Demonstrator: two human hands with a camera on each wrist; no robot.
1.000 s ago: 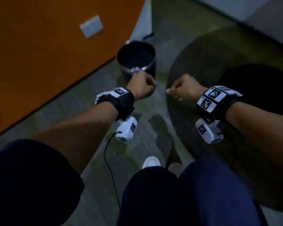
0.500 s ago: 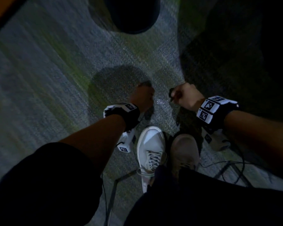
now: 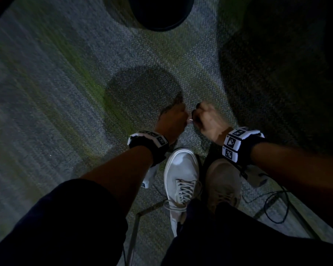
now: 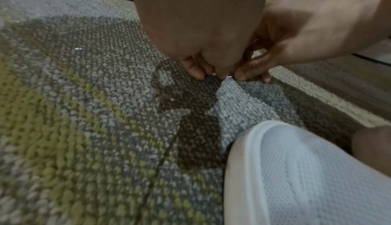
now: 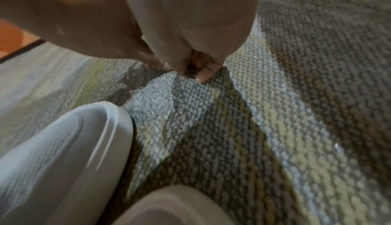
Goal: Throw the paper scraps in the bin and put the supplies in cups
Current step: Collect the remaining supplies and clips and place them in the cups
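I am bent over a grey-green carpet (image 3: 69, 104). A tiny shiny metal piece (image 3: 191, 120) (image 4: 229, 77) lies on it between my two hands. My right hand (image 3: 196, 116) (image 5: 201, 73) has its fingers curled down, and its thumb and fingertips (image 4: 245, 76) pinch at the piece. My left hand (image 3: 181, 114) (image 4: 206, 75) is curled too, its fingertips on the carpet just left of the piece; whether it holds anything is hidden. The dark round bin (image 3: 160, 14) stands on the floor at the top edge. No cups or paper scraps show.
My white shoe (image 3: 181, 173) and a beige shoe (image 3: 223, 181) stand just behind the hands. A black cable (image 3: 273, 208) and thin metal legs (image 3: 135, 237) lie by my feet. Another small glint (image 4: 78, 48) sits on the carpet to the left. An orange wall edge (image 5: 12, 32) shows.
A second ago both fists hung in front of the bin. I have since bent down, and both hands have dropped to the carpet and closed in on the shiny piece.
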